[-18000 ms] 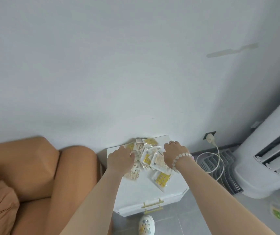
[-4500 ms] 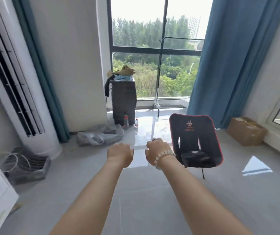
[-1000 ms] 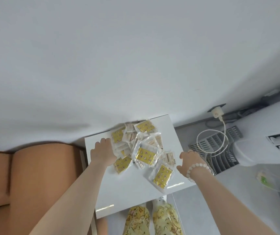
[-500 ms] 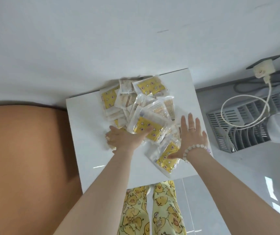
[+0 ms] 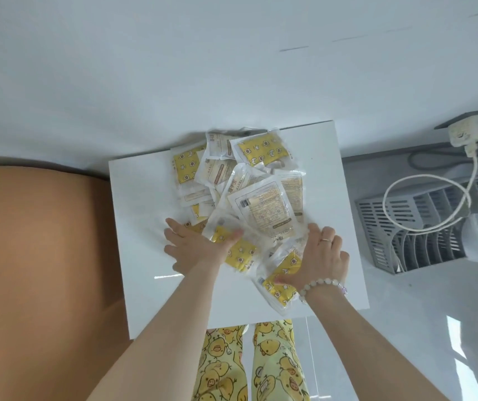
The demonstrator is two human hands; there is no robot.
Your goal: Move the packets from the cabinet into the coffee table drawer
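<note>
Several white and yellow packets [image 5: 264, 204] lie in a loose pile on the white cabinet top [image 5: 142, 198], toward its back and right. My left hand [image 5: 197, 250] lies flat at the pile's near left edge, fingers spread on the cabinet, thumb resting on a yellow packet. My right hand [image 5: 323, 259] presses on the pile's near right side, its fingertips tucked among the packets and its thumb on another yellow packet [image 5: 278, 287]. Neither hand has lifted anything. The coffee table drawer is out of view.
An orange sofa arm [image 5: 38, 270] stands against the cabinet's left side. The white wall is right behind it. To the right, a wall plug [image 5: 468, 134] with a looping white cable [image 5: 405, 198] hangs over a grey grille [image 5: 423, 227] on the floor.
The view has closed in on the cabinet. Both hands have slid inward against the near edge of the pile, and the packets have bunched together and shifted between them.
</note>
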